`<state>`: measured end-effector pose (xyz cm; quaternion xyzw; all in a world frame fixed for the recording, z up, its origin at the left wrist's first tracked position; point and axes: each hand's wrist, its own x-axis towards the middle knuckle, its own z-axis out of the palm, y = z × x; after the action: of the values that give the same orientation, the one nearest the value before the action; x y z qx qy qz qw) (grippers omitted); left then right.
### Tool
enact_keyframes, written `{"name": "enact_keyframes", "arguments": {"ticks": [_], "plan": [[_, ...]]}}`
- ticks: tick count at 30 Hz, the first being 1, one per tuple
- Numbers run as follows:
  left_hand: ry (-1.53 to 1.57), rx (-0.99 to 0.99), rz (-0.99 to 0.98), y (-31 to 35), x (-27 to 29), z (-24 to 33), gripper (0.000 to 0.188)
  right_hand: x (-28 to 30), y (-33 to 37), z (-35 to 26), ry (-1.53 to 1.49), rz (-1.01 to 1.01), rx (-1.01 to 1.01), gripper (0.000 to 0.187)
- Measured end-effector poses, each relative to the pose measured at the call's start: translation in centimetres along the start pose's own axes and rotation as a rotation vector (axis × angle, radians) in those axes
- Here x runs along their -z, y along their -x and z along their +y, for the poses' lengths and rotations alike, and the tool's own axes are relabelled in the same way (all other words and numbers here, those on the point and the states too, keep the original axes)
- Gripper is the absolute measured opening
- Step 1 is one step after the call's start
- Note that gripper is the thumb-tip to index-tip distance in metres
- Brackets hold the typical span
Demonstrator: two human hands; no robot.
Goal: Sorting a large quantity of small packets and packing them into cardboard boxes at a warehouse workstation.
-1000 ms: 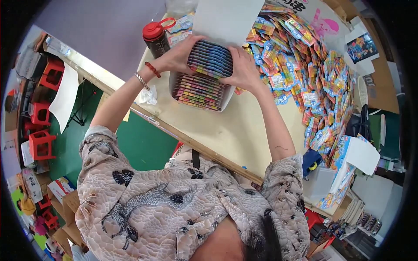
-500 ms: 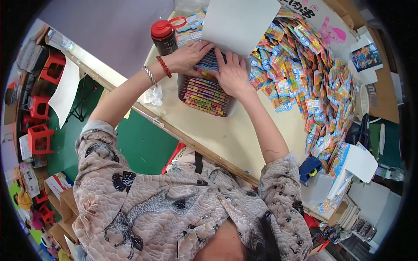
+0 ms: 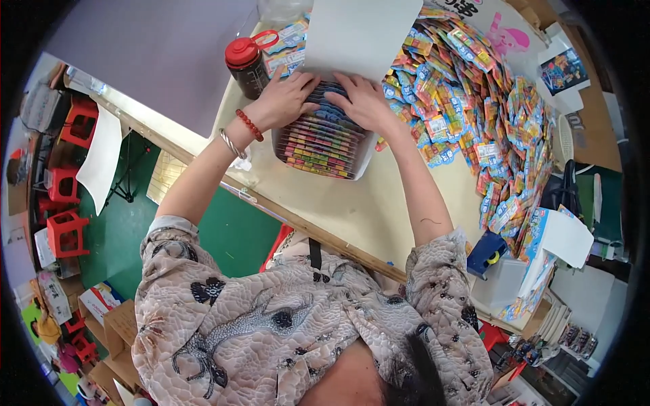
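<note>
A white box (image 3: 366, 154) with its flap (image 3: 362, 37) raised at the far side stands on the table before me. Rows of colourful flat candy packets (image 3: 318, 147) fill it, upright and tightly ranked. My left hand (image 3: 286, 99) lies over the box's left side, fingers stretched out and thumb across the packets' tops. Opposite it, my right hand (image 3: 365, 103) rests on the far right part of the row with its fingers spread. Neither hand encloses anything that I can see. Some fingertips are partly hidden at the far end of the box.
A large heap of loose candy packets (image 3: 467, 101) spreads over the table's right side. A dark bottle with a red lid (image 3: 245, 66) stands left of the box. At the lower right are a blue tape dispenser (image 3: 486, 254) and a clear plastic container (image 3: 502, 283). The table's wooden edge (image 3: 325, 237) runs in front of me.
My right hand has shifted to the box's far right, and my left thumb has moved away from the middle. More packet tops show between the hands. The whole view has shifted slightly.
</note>
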<state>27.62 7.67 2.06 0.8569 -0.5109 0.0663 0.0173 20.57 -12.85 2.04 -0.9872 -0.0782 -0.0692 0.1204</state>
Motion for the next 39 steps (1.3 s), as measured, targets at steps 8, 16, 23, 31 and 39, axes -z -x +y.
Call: {"name": "enact_keyframes", "arguments": {"ticks": [8,16,23,31,39], "plan": [[-0.067,0.116,0.251,0.9,1.6,1.2,0.056,1.4,1.4,-3.0,0.088,0.39,-0.077,0.048],[0.489,0.456,-0.016,4.4,1.6,3.7,0.025,2.4,8.8,-0.8,-0.315,0.277,-0.577,0.049],[0.493,0.058,-0.151,-1.3,5.9,12.3,0.02,6.0,22.1,-4.9,-0.454,0.514,-0.961,0.061],[0.418,-0.267,-0.133,-8.9,0.2,18.8,0.018,4.9,29.0,-2.7,-0.41,0.768,-1.151,0.071],[0.854,0.126,0.008,-3.3,1.4,18.1,0.037,8.5,25.8,4.6,0.194,0.634,-0.33,0.03]]}}
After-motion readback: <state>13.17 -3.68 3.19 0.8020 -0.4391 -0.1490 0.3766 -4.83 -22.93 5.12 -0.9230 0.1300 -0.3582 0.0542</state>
